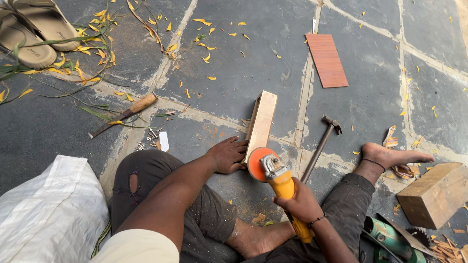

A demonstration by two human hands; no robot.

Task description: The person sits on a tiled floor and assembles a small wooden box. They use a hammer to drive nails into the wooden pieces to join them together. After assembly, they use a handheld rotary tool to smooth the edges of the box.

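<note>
While the person sits on the stone floor (234,58) with knees spread, the hands work well apart on two things. Left hand (228,155) lies flat, palm down, fingers spread, pressing on the floor and against the near end of a wood block (261,124); it grips nothing, just braces the block from its left side. Block stands on edge, long axis running away from the person, slightly tilted to the right at the far end. Right hand (298,200) is clamped around the yellow body of a grinder (279,182), fingers wrapped, a dark band on the wrist. Grinder's orange disc (258,163) sits at the block's near end, touching or just shy of it; cannot tell which. So the block lies ahead of both hands, left hand touching it, right hand reaching it only through the tool. Hammer (321,141) lies just right of the grinder, head pointing away. Bare right foot (395,157) rests past the hammer, beside a bigger wood block (436,194). Green power tool (390,239) lies near the right knee, with wood chips at the lower right corner. Chisel (124,116) with a wooden handle lies to the left, screws (148,139) just beside it. Red-brown panel (326,60) lies farther out, well apart. White sack (53,214) at left knee, sandals (34,31) top left, yellow leaves scattered around.
</note>
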